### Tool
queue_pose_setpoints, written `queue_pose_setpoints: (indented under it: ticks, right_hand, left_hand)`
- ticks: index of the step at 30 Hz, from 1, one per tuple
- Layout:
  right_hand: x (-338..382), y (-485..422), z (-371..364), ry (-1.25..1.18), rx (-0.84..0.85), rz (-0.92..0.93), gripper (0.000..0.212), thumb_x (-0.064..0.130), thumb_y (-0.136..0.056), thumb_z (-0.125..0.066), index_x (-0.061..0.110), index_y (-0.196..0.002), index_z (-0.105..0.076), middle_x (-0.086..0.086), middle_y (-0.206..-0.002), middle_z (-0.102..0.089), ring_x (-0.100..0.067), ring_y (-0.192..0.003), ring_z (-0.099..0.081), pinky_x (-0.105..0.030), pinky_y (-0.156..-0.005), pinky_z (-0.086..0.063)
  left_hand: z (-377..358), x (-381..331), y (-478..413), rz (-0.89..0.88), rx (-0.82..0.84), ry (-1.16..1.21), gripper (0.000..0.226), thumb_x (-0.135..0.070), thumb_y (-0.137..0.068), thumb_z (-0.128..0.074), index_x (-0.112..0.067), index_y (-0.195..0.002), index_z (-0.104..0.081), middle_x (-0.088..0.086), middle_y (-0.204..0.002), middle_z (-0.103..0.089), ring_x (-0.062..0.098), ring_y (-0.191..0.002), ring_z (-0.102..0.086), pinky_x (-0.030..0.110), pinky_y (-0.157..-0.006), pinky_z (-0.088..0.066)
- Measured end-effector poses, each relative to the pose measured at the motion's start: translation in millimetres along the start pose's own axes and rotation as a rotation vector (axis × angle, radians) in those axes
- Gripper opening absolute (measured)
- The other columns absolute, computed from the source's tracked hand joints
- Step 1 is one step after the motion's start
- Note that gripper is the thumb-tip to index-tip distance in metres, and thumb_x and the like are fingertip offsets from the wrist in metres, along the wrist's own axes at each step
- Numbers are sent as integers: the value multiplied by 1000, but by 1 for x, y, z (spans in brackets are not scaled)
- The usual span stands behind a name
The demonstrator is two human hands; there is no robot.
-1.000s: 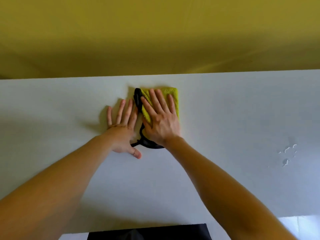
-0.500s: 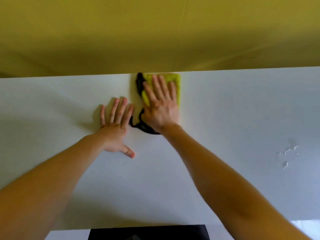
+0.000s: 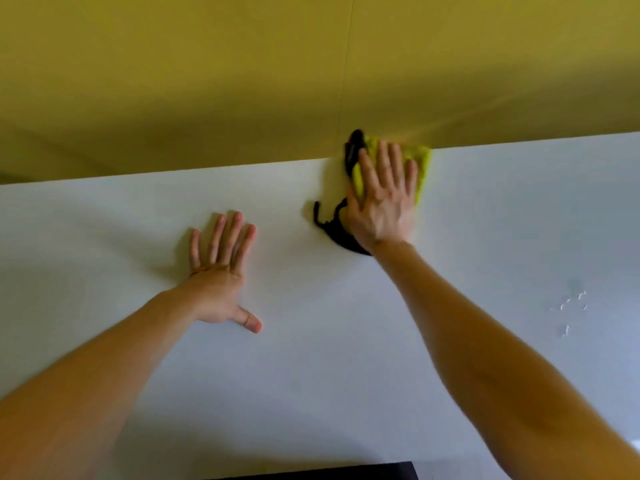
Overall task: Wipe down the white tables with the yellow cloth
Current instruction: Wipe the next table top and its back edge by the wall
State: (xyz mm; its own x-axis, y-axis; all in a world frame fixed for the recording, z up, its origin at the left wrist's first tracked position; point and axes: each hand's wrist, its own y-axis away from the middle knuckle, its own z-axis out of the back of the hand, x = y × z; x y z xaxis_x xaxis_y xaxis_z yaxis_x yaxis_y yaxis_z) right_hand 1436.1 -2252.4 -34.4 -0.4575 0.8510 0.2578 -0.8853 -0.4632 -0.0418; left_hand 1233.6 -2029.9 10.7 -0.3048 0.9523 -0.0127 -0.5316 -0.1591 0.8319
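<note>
Yellow cloth (image 3: 421,168), where?
Upper middle of frame, a bit right of centre, at the far edge of the white counter (image 3: 346,368), right where it meets the wall. Slightly blurred.
Surface and room, quick.
Counter is plain white and fills the lower two thirds of the frame. Small water droplets (image 3: 573,304) sit on it at the right side, well apart from the cloth. Behind it an olive-yellow wall (image 3: 173,71) fills the top, with a thin vertical seam (image 3: 347,64) running down toward the cloth. Dark strip (image 3: 329,474) at the bottom edge, can't tell what it is.
Cloth versus right grip?
Right grip (image 3: 384,206) lies flat on top of it, fingers straight and spread, pressing, nothing curled round. Yellow shows past the fingertips and along the right side of the grip. Black trim (image 3: 337,233) sticks out on the left and loops out below the heel of the palm.
Left grip?
Left grip (image 3: 218,282), centre left of frame, released, palm flat on bare counter, fingers straight, thumb out to the right. Apart from the cloth, to its lower left, not touching.
</note>
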Motion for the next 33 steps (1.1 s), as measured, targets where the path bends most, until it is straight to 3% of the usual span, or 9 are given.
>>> queue_pose_setpoints:
  ticks: [3, 7, 12, 15, 18, 22, 24, 27, 33]
  right_hand:
    - [109, 13, -22, -37, 187, 382, 81, 54, -95, -46, 22, -169, -37, -9, -180, -21, -30, -168, -11, -57, -134, -6]
    - [61, 2, -17, -64, 185, 546, 76, 52, -98, -44, 23, -168, -39, -7, -179, -25, -28, -167, -17, -53, -135, -11]
    - [-138, -10, 32, -12, 11, 38, 67, 48, -106, -46, 23, -167, -41, -9, -177, -29, -31, -166, -22, -56, -134, -17]
    - [-174, -7, 39, 43, -13, -132, 70, 44, -101, -51, 21, -166, -43, -14, -176, -31, -36, -164, -24, -61, -131, -19]
    - [-87, 2, 4, 24, -97, -116, 78, 38, -89, -61, 16, -162, -49, -19, -173, -36, -42, -163, -26, -66, -131, -14]
    - [79, 40, -21, -76, 114, 295, 84, 40, -85, -62, 16, -164, -47, -18, -177, -27, -38, -167, -16, -61, -133, -8]
    - [95, 42, -15, -86, 171, 423, 80, 44, -92, -57, 19, -166, -42, -15, -178, -24, -36, -167, -14, -59, -134, -8]
    - [23, 28, -6, -85, 112, 453, 72, 40, -95, -58, 21, -164, -47, -10, -177, -31, -32, -166, -23, -55, -134, -15]
    - [-207, 9, 54, -35, -22, -56, 63, 44, -103, -55, 26, -164, -47, -8, -177, -32, -31, -166, -23, -53, -134, -18]
  left_hand:
    - [2, -3, 0, 31, 3, -14, 185, -96, -48, -80, -17, -146, 55, 9, -151, 66, 34, -142, 61, 68, -124, 23]
    - [4, -5, 1, 28, 5, -14, 184, -96, -50, -80, -18, -148, 54, 8, -151, 66, 34, -143, 60, 69, -125, 22]
    - [5, -4, 1, 28, 2, -9, 184, -93, -49, -83, -21, -148, 55, 6, -150, 67, 32, -142, 61, 68, -124, 22]
    - [2, -2, 0, 15, -6, -9, 184, -93, -49, -83, -21, -148, 54, 5, -150, 67, 31, -142, 61, 67, -124, 24]
    - [0, 0, 0, 10, -8, -6, 184, -92, -49, -84, -21, -149, 54, 5, -151, 67, 31, -141, 62, 66, -124, 24]
    - [2, -6, -2, 47, -17, -48, 185, -94, -48, -83, -18, -148, 54, 8, -150, 67, 33, -141, 62, 67, -125, 22]
    - [1, -7, 1, 59, -40, -62, 186, -96, -46, -81, -18, -149, 53, 9, -151, 66, 33, -142, 61, 67, -126, 19]
    - [2, -12, 3, 44, -77, -9, 187, -96, -44, -82, -18, -153, 50, 6, -154, 64, 30, -146, 57, 67, -128, 15]
    - [-1, -16, -4, 14, -166, 42, 171, -115, -51, -44, -11, -165, 31, 7, -166, 50, 30, -155, 45, 59, -132, 11]
